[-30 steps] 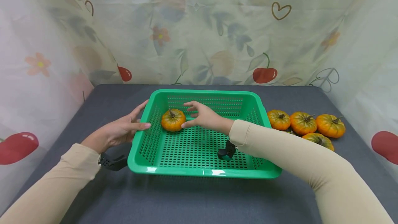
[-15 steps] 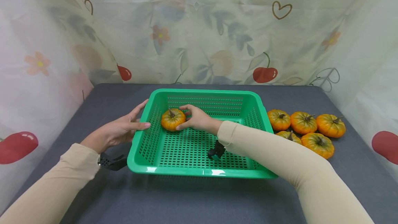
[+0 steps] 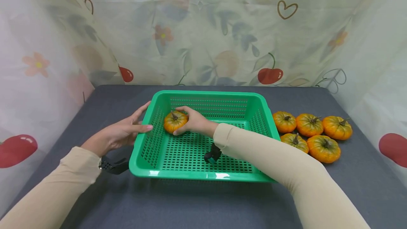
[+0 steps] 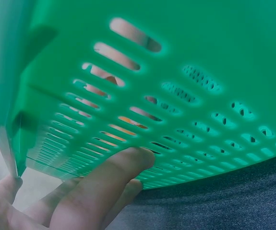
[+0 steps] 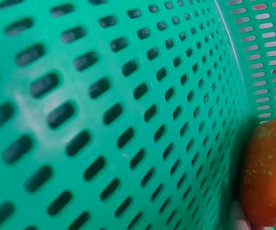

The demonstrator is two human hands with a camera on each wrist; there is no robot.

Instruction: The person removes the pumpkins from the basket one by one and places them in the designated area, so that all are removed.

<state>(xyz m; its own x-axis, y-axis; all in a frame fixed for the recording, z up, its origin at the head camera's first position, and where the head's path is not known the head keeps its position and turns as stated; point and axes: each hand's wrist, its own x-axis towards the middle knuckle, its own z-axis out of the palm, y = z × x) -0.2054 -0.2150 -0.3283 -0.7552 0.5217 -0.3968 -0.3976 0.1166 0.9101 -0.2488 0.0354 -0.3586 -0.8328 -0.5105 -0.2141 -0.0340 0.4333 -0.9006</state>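
Observation:
A small orange pumpkin (image 3: 174, 122) with a brown stem sits inside the green plastic basket (image 3: 203, 176), near its left wall. My right hand (image 3: 194, 122) reaches in from the right and grips the pumpkin's right side between thumb and fingers. In the right wrist view only part of the pumpkin (image 5: 267, 175) shows, at the right edge. My left hand (image 3: 122, 133) holds the basket's left rim, thumb over the top. The left wrist view shows its fingers (image 4: 104, 187) against the slotted outer wall.
Several more small pumpkins (image 3: 309, 124) lie grouped on the dark grey tabletop (image 3: 190, 204), right of the basket. A floral cloth (image 3: 203, 38) hangs behind the table and at both sides. Black wrist cameras (image 3: 212, 153) are strapped under both wrists.
My right hand has moved left onto the pumpkin, its fingers closing round the right side. My left hand and the basket have stayed in place.

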